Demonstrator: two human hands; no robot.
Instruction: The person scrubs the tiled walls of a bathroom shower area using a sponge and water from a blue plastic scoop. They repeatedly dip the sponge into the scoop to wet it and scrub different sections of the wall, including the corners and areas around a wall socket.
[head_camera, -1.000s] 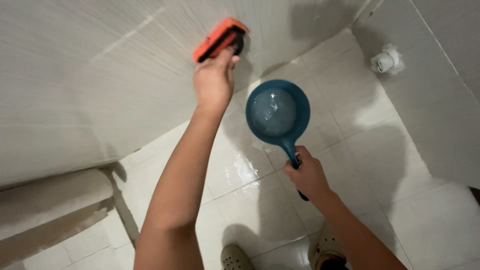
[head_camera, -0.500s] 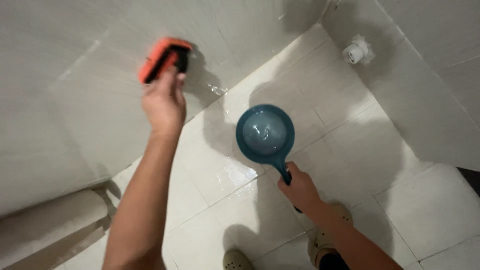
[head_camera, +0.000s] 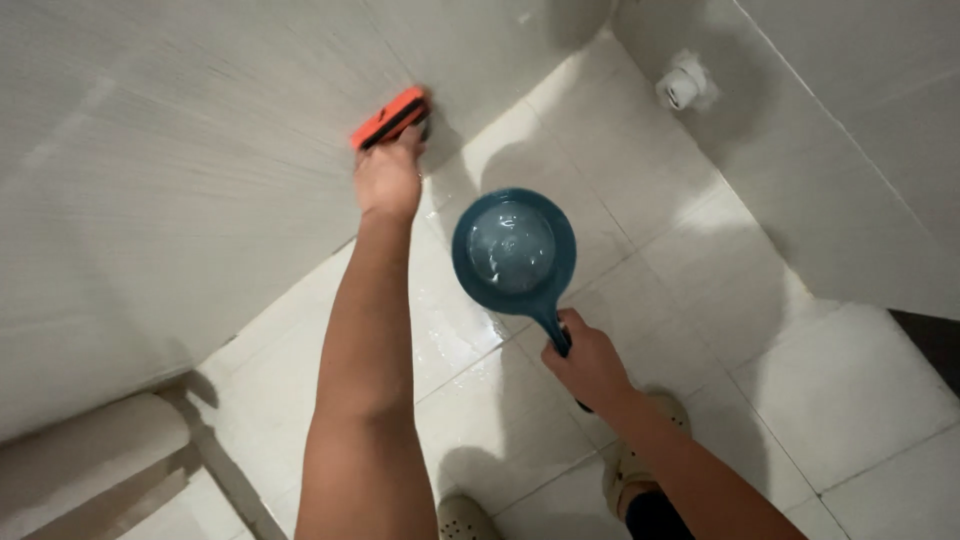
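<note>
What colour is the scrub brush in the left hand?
Orange, with a dark underside; the scrub brush shows best in the head view.

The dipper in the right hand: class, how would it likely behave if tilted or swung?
The dipper seems to hold water, so it would likely spill if tilted. Gripped by the right hand at its handle's end, it probably feels bowl-heavy. The plastic looks stiff.

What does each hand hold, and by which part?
Left hand grips the orange brush by its back; right hand holds the blue dipper by its handle.

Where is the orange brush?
In the head view, upper left of centre: the left hand presses the orange brush on the wall, left of the blue dipper.
</note>
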